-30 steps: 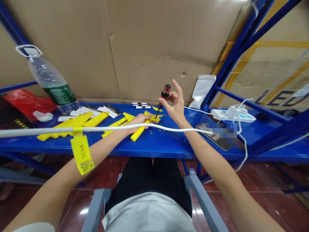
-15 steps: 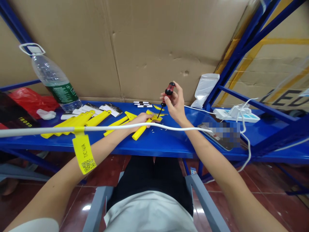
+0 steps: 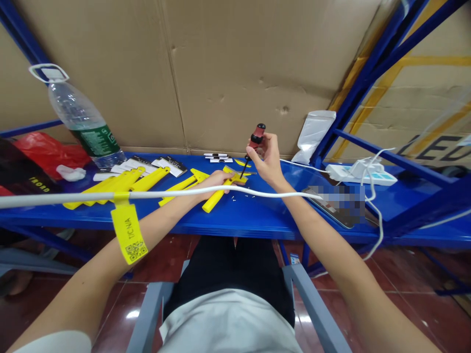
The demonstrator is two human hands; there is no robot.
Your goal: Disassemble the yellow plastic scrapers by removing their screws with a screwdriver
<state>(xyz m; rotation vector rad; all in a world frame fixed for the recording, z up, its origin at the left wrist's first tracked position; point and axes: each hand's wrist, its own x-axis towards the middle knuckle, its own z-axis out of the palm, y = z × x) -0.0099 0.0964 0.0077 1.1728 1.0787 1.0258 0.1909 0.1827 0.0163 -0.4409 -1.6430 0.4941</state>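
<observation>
Yellow tool [image 3: 213, 201] sat clasped in the left grip [image 3: 219, 180], seemingly to steady it beneath the tilted screwdriver [image 3: 256, 138] pinched in the right grip [image 3: 269, 159].

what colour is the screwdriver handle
The screwdriver handle is red and black, seen best in the current head view.

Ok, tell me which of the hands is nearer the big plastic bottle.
Left. The left hand is to the right of the bottle, on a yellow tool; the right hand is farther right, holding the screwdriver.
</observation>
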